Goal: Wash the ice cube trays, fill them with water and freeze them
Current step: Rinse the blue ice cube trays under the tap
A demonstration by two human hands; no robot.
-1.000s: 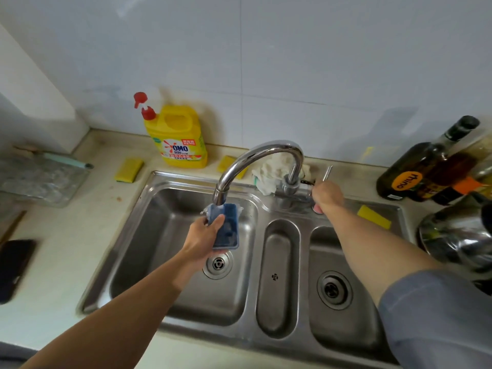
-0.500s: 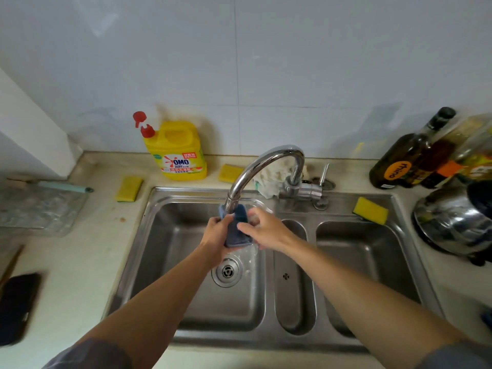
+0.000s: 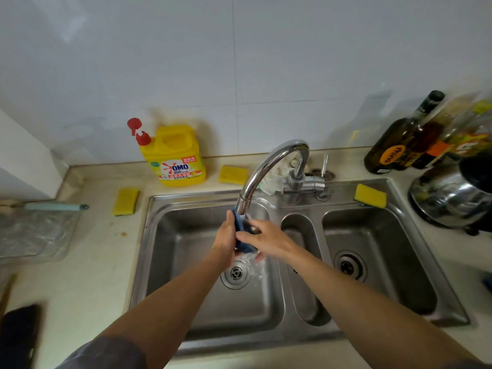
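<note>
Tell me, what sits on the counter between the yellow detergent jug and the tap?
A yellow sponge, then a crumpled white cloth right by the tap, as the head view shows.

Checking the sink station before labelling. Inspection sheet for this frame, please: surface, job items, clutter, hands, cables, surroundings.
Surface: beige counter around a steel double sink; water splashes by the left drain.
Job's things: blue ice cube tray under the faucet spout, over the left basin.
Clutter: yellow detergent jug, three yellow sponges, white cloth behind the faucet, dark bottles, shiny steel vessel, clear plastic item, teal-handled tool, dark flat object.
Hands: left hand grips the tray's left side; right hand holds its right side.
Cables: nothing seen.
Surroundings: white tiled wall.
</note>
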